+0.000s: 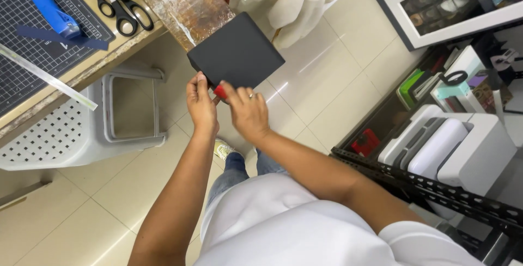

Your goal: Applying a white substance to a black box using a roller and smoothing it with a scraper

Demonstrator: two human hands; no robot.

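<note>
We hold a black square sheet [236, 52] up over the tiled floor [338, 97], beside the bench [109, 48] edge. Our left hand [201, 105] pinches its lower edge; our right hand [248, 111] grips a small red tool [220, 92] against that edge. Scissors [122, 10] and a blue knife [46, 7] lie on the bench's cutting mat [22, 64].

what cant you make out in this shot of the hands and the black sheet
- Small red thing, head view: mostly hidden by both thumbs and the black sheet.
- Left hand, right hand: fingers behind the sheet, grip unseen.
- Scissors: blades cut off by the top edge.
</note>
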